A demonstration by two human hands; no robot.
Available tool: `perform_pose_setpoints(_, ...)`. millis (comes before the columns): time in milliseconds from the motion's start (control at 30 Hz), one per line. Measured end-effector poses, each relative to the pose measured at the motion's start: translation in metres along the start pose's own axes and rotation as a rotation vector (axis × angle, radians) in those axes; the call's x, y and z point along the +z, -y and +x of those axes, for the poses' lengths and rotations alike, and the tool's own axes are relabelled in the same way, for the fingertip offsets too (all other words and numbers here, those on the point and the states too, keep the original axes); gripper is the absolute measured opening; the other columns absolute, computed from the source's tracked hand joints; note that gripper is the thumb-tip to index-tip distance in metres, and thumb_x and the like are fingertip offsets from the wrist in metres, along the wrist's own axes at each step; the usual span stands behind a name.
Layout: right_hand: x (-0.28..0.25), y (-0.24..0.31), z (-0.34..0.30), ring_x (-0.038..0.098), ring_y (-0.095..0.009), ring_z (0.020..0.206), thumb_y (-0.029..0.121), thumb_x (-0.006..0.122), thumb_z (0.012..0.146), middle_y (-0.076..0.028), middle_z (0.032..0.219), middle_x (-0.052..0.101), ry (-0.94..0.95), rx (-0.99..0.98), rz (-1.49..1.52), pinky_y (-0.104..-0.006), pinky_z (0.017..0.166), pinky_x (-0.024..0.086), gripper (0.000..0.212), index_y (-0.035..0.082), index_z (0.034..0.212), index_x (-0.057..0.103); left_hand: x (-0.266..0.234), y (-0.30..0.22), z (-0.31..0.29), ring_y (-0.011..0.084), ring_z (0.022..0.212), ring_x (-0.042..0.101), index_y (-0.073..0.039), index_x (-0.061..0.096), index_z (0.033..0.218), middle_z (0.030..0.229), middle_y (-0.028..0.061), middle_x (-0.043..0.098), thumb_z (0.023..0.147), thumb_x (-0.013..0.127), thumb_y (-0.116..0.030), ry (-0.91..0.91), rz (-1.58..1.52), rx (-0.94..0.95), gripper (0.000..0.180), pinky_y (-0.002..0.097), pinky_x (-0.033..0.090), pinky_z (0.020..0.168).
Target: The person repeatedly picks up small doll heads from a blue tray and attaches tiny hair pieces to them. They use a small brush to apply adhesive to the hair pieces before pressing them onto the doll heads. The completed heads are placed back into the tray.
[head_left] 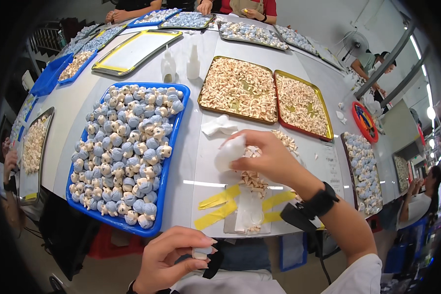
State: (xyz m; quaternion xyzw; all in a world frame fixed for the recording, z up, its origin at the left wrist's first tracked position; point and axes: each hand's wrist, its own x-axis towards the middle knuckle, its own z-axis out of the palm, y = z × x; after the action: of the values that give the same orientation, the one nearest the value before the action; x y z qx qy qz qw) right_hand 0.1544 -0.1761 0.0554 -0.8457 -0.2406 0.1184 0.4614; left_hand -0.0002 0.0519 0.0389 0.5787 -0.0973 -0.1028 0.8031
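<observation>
1. On the left of the table [183,210], we see a blue tray [169,171] crowded with small blue-and-cream figures [127,132]. They look light and firm, with small projecting parts that could chip; we would lift each by its rounded blue part.
2. Below that tray's right corner, near the table's front edge, the left hand [165,254] pinches one small blue-and-white piece [201,252] between thumb and fingertips. We judge it light and stiff, small enough to slip from the pinch; its sides offer the best hold.
3. Right of the tray lies a crumpled white tissue [219,126], probably soft and nearly weightless.
4. Just beside it, the right hand [272,157] curls thumb and fingers around a white bottle [230,153] above the table. Its wall looks smooth and likely gives under pressure, so we favour a light grip around the body. We cannot make out its nozzle.
5. Under and beyond this hand lie loose cream pieces [254,182], apparently light, hard and thin enough to snap; we would take them by their thicker ends.
</observation>
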Motion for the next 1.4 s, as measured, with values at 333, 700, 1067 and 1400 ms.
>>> perform_pose_setpoints(333, -0.010, 0.020, -0.113, 0.061, -0.017, 0.081, 0.029, 0.065, 0.078, -0.011, 0.089, 0.061, -0.322, 0.262, 0.750, -0.0304, 0.072, 0.049, 0.046, -0.002, 0.109, 0.049, -0.005, 0.026, 0.009, 0.0244, 0.092, 0.057, 0.007, 0.056, 0.100, 0.107, 0.0192, 0.051, 0.074, 0.060, 0.012, 0.054, -0.227, -0.050, 0.027, 0.0324, 0.053, 0.077)
perform_pose_setpoints(700, 0.018, 0.004, -0.139, 0.057, -0.013, 0.079, 0.016, 0.073, 0.065, -0.007, 0.088, 0.059, -0.550, 0.309, 0.661, -0.0242, 0.070, 0.047, 0.041, 0.002, 0.098, 0.052, 0.007, 0.036, 0.008, 0.0230, 0.083, 0.060, 0.007, 0.055, 0.101, 0.103, 0.0190, 0.053, 0.070, 0.069, 0.002, -0.067, -0.167, -0.033, 0.034, 0.0286, 0.054, 0.070)
perform_pose_setpoints(1067, 0.019, 0.016, -0.132, 0.054, -0.008, 0.070, 0.019, 0.072, 0.070, -0.004, 0.082, 0.058, -0.569, 0.202, 0.311, -0.0206, 0.064, 0.043, 0.037, 0.001, 0.096, 0.052, 0.005, 0.041, 0.005, 0.0229, 0.091, 0.057, 0.006, 0.056, 0.099, 0.102, 0.0183, 0.053, 0.069, 0.070, 0.000, -0.048, -0.102, 0.000, 0.034, 0.0324, 0.052, 0.076)
perform_pose_setpoints(1400, 0.024, 0.030, -0.127, 0.051, -0.010, 0.073, 0.029, 0.071, 0.069, -0.005, 0.082, 0.053, -0.593, 0.250, 0.159, -0.0209, 0.065, 0.039, 0.041, 0.000, 0.092, 0.051, 0.002, 0.043, 0.004, 0.0228, 0.094, 0.055, 0.007, 0.055, 0.099, 0.103, 0.0179, 0.052, 0.070, 0.069, 0.002, -0.039, -0.083, 0.010, 0.033, 0.0323, 0.051, 0.078)
